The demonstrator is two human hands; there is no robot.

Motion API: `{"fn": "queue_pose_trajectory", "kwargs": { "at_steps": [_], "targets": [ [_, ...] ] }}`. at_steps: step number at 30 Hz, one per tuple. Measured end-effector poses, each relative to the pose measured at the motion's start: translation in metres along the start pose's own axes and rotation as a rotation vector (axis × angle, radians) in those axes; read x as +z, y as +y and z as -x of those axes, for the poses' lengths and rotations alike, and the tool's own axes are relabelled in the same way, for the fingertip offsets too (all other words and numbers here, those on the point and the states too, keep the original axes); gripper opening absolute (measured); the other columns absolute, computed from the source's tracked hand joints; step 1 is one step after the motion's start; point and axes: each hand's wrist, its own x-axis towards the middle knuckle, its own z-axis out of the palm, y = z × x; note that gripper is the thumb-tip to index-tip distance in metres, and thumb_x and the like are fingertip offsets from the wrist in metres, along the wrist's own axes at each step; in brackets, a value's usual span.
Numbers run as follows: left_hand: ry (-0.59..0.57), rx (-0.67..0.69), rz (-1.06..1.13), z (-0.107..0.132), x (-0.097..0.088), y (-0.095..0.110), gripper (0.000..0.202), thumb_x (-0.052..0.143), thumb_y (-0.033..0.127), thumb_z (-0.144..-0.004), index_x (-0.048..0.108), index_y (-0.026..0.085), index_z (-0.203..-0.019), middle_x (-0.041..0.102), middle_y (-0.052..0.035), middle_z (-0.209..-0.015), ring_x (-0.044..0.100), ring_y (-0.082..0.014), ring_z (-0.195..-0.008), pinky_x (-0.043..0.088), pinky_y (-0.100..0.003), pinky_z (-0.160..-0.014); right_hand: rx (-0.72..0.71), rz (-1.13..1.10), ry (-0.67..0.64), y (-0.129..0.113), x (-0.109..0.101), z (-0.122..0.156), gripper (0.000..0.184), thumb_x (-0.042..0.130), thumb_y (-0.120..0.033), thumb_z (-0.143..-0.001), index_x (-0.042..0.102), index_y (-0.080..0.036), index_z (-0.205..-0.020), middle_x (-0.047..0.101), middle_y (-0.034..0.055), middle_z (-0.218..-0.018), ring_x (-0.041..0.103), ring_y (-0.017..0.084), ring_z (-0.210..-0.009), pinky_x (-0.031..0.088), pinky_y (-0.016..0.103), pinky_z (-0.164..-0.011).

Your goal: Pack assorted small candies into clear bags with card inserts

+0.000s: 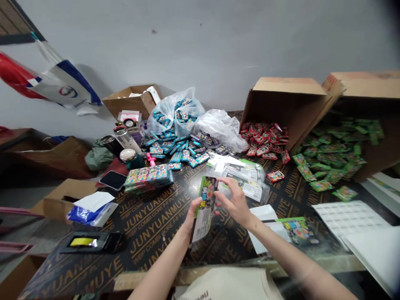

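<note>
Black tabletop [156, 237], packet [203, 212] partly hidden by right hand [234, 203]

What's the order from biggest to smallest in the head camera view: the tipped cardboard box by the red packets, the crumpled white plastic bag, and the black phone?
1. Tipped cardboard box
2. Crumpled white plastic bag
3. Black phone
</note>
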Motion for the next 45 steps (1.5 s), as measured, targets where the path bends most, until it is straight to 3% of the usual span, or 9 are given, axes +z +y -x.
{"fn": "queue_pose_trajectory", "kwargs": {
  "at_steps": [7,12,15,21,27,30,35,40,45],
  "targets": [
    [-0.086,-0.028,-0.24,0.015,-0.003,-0.006,0.049,0.065,0.039,-0.062,0.062,0.014,-0.104,0.065,-0.0084,-0.094,0.057,-0.024,-0.091,0.041,-0.031,-0.077,-0.108,0.106,-0.36,0.014,-0.016,-0.022,0.031,0.069,-0.045,-0.065,0.054,-0.018,-0.066,0.054,0.0006,-0.067,0.05,0.016,-0.07,0.037,0.033,-0.077],
    [-0.174,0.05,-0.379,0.023,0.003,0.01,0.053,0.071,0.027,-0.059,0.06,0.014,-0.109,0.063,-0.0061,-0.099,0.054,-0.0229,-0.095,0.036,-0.03,-0.084,-0.169,0.071,-0.707,0.011,-0.024,-0.017,0.034,0.067,-0.046,-0.067,0.061,-0.02,-0.087,0.061,0.0002,-0.079,0.054,0.017,-0.079,0.02,0.043,-0.1],
    [-0.097,0.017,-0.44,0.024,0.002,0.012,0.043,0.068,0.031,-0.065,0.063,0.011,-0.102,0.066,-0.0062,-0.09,0.056,-0.0203,-0.084,0.038,-0.028,-0.079,-0.088,0.046,-0.667,0.013,-0.021,-0.014,0.053,0.071,-0.043,-0.062,0.055,-0.021,-0.108,0.062,0.003,-0.093,0.053,0.02,-0.089,0.03,0.04,-0.095],
    [0.196,0.043,-0.372,0.018,-0.008,0.006,0.035,0.059,0.038,-0.072,0.063,0.009,-0.092,0.065,-0.0051,-0.075,0.053,-0.0136,-0.061,0.039,-0.023,-0.058,0.264,-0.197,-0.058,0.029,0.005,0.001,0.07,0.071,-0.037,-0.063,0.041,-0.025,-0.125,0.052,0.007,-0.119,0.047,0.022,-0.109,0.036,0.037,-0.093],
    [0.158,0.202,-0.79,0.012,-0.017,0.0,0.037,0.055,0.044,-0.076,0.061,0.01,-0.064,0.059,-0.0014,-0.06,0.049,-0.0114,-0.056,0.037,-0.021,-0.055,0.468,-0.64,-0.274,0.038,0.024,0.015,0.025,0.066,-0.037,-0.069,0.06,-0.016,-0.081,0.063,0.0011,-0.073,0.058,0.014,-0.067,0.047,0.027,-0.067],
    [0.242,0.2,-0.8,0.006,-0.025,-0.003,0.042,0.056,0.049,-0.073,0.058,0.01,-0.058,0.055,-0.0006,-0.053,0.048,-0.0113,-0.051,0.035,-0.021,-0.049,0.533,-0.715,-0.233,0.034,0.021,0.018,0.031,0.068,-0.036,-0.067,0.059,-0.017,-0.091,0.064,0.0002,-0.077,0.058,0.012,-0.065,0.047,0.023,-0.061],
    [0.246,0.152,-0.578,-0.002,-0.035,-0.008,0.04,0.055,0.048,-0.075,0.06,0.009,-0.071,0.06,-0.0038,-0.06,0.053,-0.0134,-0.053,0.042,-0.023,-0.051,0.732,-0.853,-0.648,0.041,0.011,0.042,0.048,0.076,-0.029,-0.057,0.057,-0.015,-0.099,0.063,-0.001,-0.067,0.058,0.011,-0.055,0.045,0.02,-0.05],
    [0.102,0.066,-0.524,0.003,-0.036,-0.012,0.031,0.065,0.038,-0.07,0.061,0.012,-0.087,0.062,-0.0015,-0.068,0.054,-0.0105,-0.054,0.04,-0.018,-0.047,0.682,-0.763,-0.435,0.058,0.009,0.051,0.043,0.075,-0.028,-0.057,0.059,-0.016,-0.094,0.064,-0.0002,-0.073,0.058,0.013,-0.063,0.045,0.023,-0.056],
    [0.006,0.053,-0.465,0.008,-0.015,-0.025,0.032,0.072,0.029,-0.063,0.065,0.012,-0.089,0.067,-0.0055,-0.079,0.06,-0.0165,-0.071,0.046,-0.022,-0.06,0.711,-0.74,0.165,0.043,0.016,0.023,0.026,0.056,-0.041,-0.074,0.062,-0.018,-0.084,0.063,0.0014,-0.076,0.057,0.015,-0.07,0.044,0.026,-0.065]
  ]
}}
